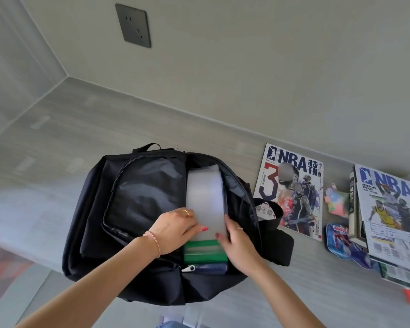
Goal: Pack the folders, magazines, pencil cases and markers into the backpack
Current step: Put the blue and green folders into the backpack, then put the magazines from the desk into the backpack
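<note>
Two hands in a black backpack (140, 209)

Left hand (175, 229) and right hand (237, 245) both pinch a clear folder (205, 197) — green folder (204, 250) underneath.

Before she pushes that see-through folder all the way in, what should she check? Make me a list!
1. Backpack main pocket unzipped: ok.
2. Both hands on the clear folder, left hand and right hand: ok.
3. Folder lined up with the opening: ok, it lies lengthwise in it.
4. Green folder already inside, not blocking: ok.
5. Room left deeper in the pocket: cannot tell.
6. NBA magazine beside the backpack packed: not ok.
</note>
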